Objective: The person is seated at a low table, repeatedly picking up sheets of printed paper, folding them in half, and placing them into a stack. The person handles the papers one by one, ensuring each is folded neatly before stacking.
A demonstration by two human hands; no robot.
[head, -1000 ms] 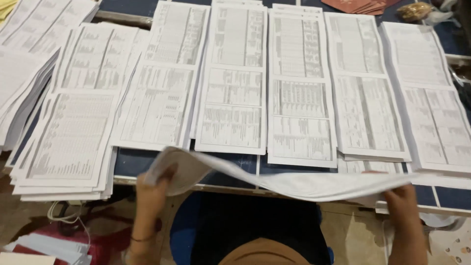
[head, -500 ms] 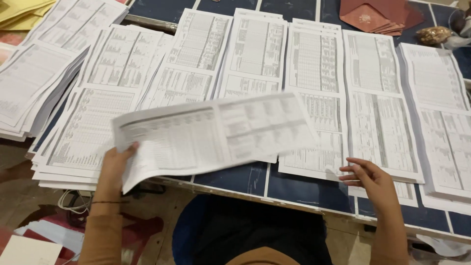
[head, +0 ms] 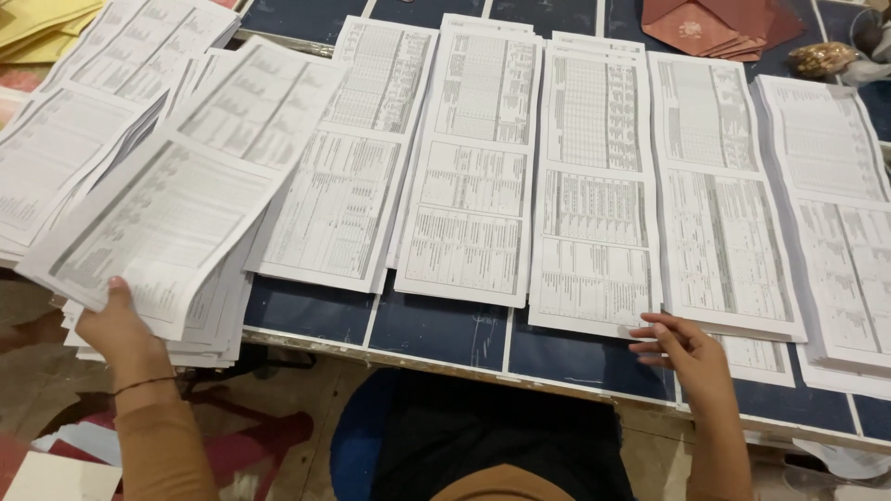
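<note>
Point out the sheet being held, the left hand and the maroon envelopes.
printed sheet (head: 176, 209), head view, middle of the page.
left hand (head: 119, 325), head view, back of the hand.
maroon envelopes (head: 719, 23), head view, top envelope's face.

Your left hand (head: 119, 325): bare, thin dark cord bracelet (head: 141, 384) at wrist, tan-orange long sleeve (head: 167, 450) just below it. Your right hand (head: 685, 351): bare, no ring, no band, forearm uncovered.
</note>
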